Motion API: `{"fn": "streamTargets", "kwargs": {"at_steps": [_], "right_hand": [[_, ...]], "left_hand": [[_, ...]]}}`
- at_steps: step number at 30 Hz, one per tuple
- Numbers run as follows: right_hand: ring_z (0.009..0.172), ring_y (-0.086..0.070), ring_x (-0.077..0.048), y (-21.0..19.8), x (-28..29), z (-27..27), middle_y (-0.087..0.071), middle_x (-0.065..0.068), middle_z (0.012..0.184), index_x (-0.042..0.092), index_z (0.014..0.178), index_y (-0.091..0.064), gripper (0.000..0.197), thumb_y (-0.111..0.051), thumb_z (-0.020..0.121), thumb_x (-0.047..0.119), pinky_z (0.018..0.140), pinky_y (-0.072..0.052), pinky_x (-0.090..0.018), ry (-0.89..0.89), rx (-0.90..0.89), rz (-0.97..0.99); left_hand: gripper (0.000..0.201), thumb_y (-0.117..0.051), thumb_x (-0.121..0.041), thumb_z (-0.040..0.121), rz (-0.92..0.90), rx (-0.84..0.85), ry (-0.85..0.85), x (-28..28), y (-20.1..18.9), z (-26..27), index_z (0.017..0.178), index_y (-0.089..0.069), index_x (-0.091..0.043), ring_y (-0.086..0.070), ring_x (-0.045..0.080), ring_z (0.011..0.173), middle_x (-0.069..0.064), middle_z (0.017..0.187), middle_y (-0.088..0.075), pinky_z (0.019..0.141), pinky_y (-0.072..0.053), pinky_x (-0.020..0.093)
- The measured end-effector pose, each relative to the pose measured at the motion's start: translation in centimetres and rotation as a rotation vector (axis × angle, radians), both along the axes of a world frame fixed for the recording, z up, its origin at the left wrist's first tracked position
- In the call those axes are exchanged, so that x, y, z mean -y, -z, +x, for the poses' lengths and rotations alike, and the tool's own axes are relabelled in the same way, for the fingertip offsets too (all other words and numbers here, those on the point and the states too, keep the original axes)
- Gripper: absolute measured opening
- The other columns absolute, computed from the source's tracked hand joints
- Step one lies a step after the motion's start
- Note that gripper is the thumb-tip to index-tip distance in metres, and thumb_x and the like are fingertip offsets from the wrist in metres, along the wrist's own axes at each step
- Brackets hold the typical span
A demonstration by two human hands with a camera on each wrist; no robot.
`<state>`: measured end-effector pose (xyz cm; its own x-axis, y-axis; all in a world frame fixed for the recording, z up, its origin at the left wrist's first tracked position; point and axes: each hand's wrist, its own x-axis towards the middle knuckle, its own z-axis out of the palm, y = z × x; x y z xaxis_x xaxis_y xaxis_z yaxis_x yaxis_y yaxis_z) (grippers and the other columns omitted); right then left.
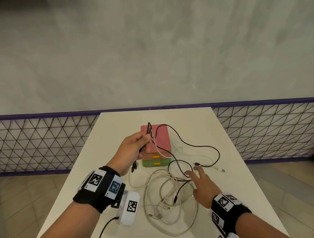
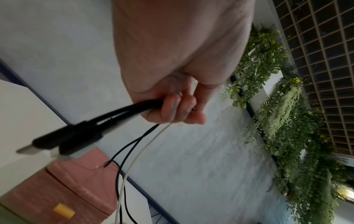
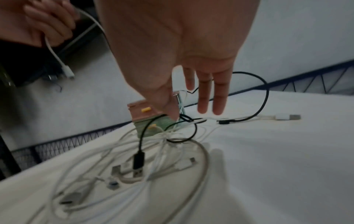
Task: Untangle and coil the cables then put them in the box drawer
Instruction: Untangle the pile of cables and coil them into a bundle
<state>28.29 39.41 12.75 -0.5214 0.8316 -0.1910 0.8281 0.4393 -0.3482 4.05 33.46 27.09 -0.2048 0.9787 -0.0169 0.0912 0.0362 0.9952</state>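
Head view: the left hand [image 1: 132,150] grips thin black cables [image 1: 197,145] above the tabletop's middle; the right hand [image 1: 201,184], fingers spread, holds nothing. It should free loops gently before the pink-and-green drawer box [image 1: 162,137].

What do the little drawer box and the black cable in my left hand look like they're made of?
The drawer box looks like painted wood or matte plastic: flat pink and green faces without shine, and small yellow handles. Which one, the views leave open. The black cable looks fabric-braided, dull and slightly textured in the head view; near the left hand its thicker ends look like smooth, glossy moulded plastic.
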Motion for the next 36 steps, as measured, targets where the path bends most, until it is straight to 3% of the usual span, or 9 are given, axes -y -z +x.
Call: {"fn": "streamTargets", "kwargs": {"at_steps": [2,4,8,12,14,19,22,30,36], "right_hand": [[0.127,-0.035,-0.028,0.7,-0.4,0.0,-0.008,-0.002,0.152,0.030,0.139,-0.032,0.060,-0.048,0.085,0.012,0.096,-0.041,-0.035,-0.026,0.203,-0.010],[0.127,-0.037,-0.027,1.5,-0.7,0.0,-0.028,-0.004,0.143,0.024,0.129,-0.047,0.041,-0.047,0.089,0.016,0.099,-0.039,-0.033,-0.032,0.208,-0.028],[0.099,-0.060,-0.024,0.9,-1.1,0.0,-0.061,-0.006,0.103,0.015,0.108,-0.061,0.022,-0.044,0.096,0.023,0.075,-0.039,-0.024,0.037,-0.059,-0.010],[0.052,-0.056,-0.019,-3.0,-2.1,-0.6,-0.062,-0.009,0.082,0.012,0.096,-0.058,0.014,-0.047,0.097,0.021,0.054,-0.045,-0.027,0.204,-0.517,0.004],[0.043,-0.054,-0.019,-5.4,-2.8,-0.9,-0.060,-0.008,0.079,0.014,0.098,-0.058,0.013,-0.048,0.097,0.022,0.046,-0.045,-0.026,0.280,-0.704,-0.041],[0.044,-0.045,-0.013,-9.7,-2.9,-1.3,-0.050,-0.002,0.065,0.025,0.094,-0.066,0.011,-0.055,0.094,0.025,0.045,-0.041,-0.019,0.218,-0.796,-0.190],[0.044,-0.041,-0.005,-10.5,-2.0,-1.4,-0.046,-0.003,0.063,0.023,0.096,-0.067,0.014,-0.053,0.095,0.020,0.046,-0.040,-0.017,0.125,-0.797,-0.210],[0.043,-0.036,-0.005,-11.2,-0.7,-2.3,-0.043,0.000,0.061,0.018,0.095,-0.067,0.017,-0.050,0.097,0.017,0.050,-0.036,-0.022,0.160,-0.917,-0.289],[0.051,-0.048,0.004,-10.2,-1.4,-1.9,-0.055,0.022,0.050,0.016,0.094,-0.069,0.016,-0.054,0.095,0.015,0.063,-0.037,-0.015,0.113,-0.784,-0.219]], "left_hand": [[0.026,-0.047,-0.017,0.099,-0.004,-0.003,0.012,0.1,-0.1,0.2,0.076,-0.057,-0.009,-0.032,0.011,0.044,0.005,0.063,-0.055,0.047,-0.025,0.022],[0.026,-0.047,-0.018,0.099,-0.008,-0.012,0.019,0.2,-0.1,0.2,0.076,-0.056,-0.009,-0.032,0.011,0.044,0.005,0.063,-0.055,0.047,-0.025,0.022],[0.024,-0.047,-0.017,0.099,-0.011,0.004,0.010,0.5,0.2,-0.2,0.081,-0.057,-0.006,-0.032,0.011,0.044,0.005,0.062,-0.056,0.046,-0.023,0.022],[0.022,-0.047,-0.017,0.099,-0.029,0.018,-0.011,0.9,0.6,-0.6,0.085,-0.058,-0.004,-0.031,0.011,0.044,0.004,0.060,-0.056,0.046,-0.022,0.023],[0.022,-0.046,-0.017,0.099,-0.031,0.029,-0.016,1.0,0.8,-0.6,0.084,-0.057,-0.005,-0.031,0.011,0.043,0.004,0.061,-0.055,0.046,-0.022,0.023],[0.023,-0.045,-0.017,0.099,-0.009,0.050,-0.030,1.3,0.8,-0.8,0.082,-0.057,-0.007,-0.032,0.010,0.044,0.004,0.062,-0.055,0.047,-0.023,0.023],[0.023,-0.045,-0.015,0.099,-0.005,0.096,-0.064,1.3,0.7,-1.2,0.080,-0.056,-0.008,-0.031,0.010,0.041,0.004,0.060,-0.055,0.044,-0.023,0.021],[0.025,-0.045,-0.015,0.100,-0.009,0.187,-0.102,1.2,1.0,-1.5,0.079,-0.057,-0.009,-0.032,0.011,0.038,0.004,0.059,-0.056,0.042,-0.021,0.020],[0.024,-0.045,-0.016,0.100,-0.028,0.184,-0.095,1.2,0.9,-1.3,0.079,-0.056,-0.009,-0.033,0.012,0.040,0.005,0.060,-0.056,0.040,-0.023,0.020]]}}
